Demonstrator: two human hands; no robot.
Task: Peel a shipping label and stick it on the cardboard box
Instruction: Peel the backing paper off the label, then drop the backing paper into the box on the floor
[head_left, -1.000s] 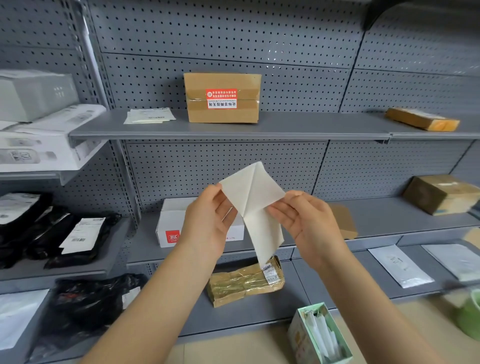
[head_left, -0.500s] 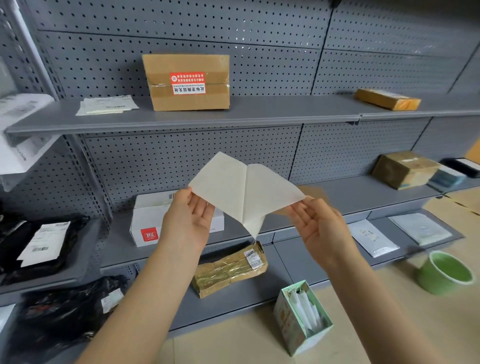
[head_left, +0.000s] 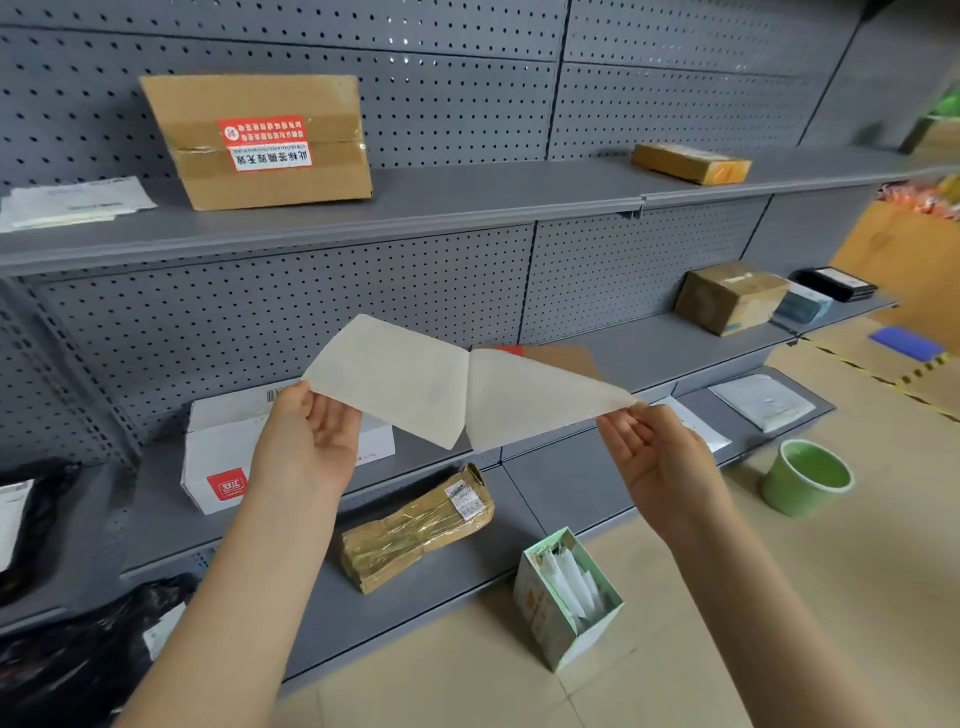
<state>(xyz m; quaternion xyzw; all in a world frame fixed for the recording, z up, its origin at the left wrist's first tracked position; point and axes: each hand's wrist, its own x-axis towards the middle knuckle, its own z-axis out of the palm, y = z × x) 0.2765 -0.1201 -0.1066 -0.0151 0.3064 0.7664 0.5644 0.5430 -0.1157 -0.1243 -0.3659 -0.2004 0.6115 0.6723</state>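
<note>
Grey pegboard shelving (head_left: 415, 208) holds the cardboard box (head_left: 260, 140).

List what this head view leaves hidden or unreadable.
- Printed face of the label sheet: turned away.
- Left hand and right hand grip: fingertips behind the sheet's corners.
- Brown parcel: mostly behind the sheet.
- Gold parcel sticker text: too small.

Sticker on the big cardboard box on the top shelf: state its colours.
Red upper band, white lower band, on the rectangular sticker; head view.
</note>
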